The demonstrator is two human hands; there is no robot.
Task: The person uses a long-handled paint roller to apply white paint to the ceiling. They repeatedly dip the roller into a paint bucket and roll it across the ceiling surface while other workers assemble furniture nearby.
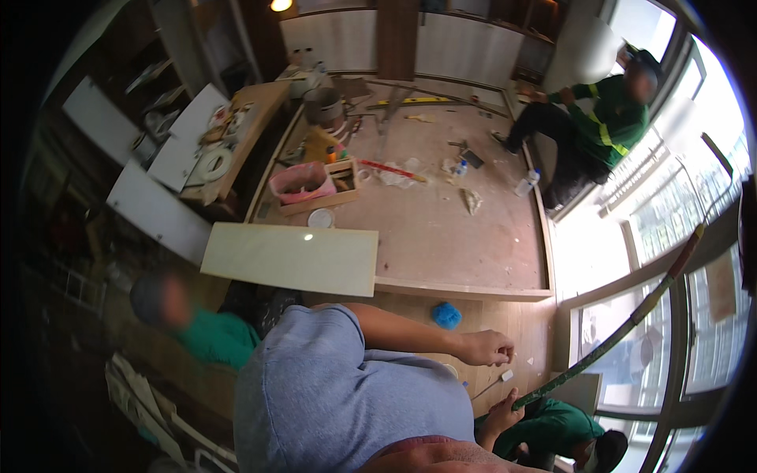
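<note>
My left hand (485,347) reaches out to the right over the floor, fingers curled together. Something small and pale may sit at the fingertips, too small to make out. Below it, my right hand (502,411) is wrapped round the lower end of a long paint roller pole (607,351). Green and paint-spattered, the pole slants up to the right, across the windows. Its bent wire frame carries a thin, dark roller (717,154). Near my left hand, a blue fluffy ball (446,315) lies on the wooden floor, and a small long-handled tool (497,382) is beside my right hand.
A low platform (465,252) holds a pink bucket (302,183), a wooden toolbox (341,175), a water bottle (527,183) and a red level (392,171). A pale board (292,256) overlaps its edge. People in green are seated right (611,118), low right (552,430) and left (217,335).
</note>
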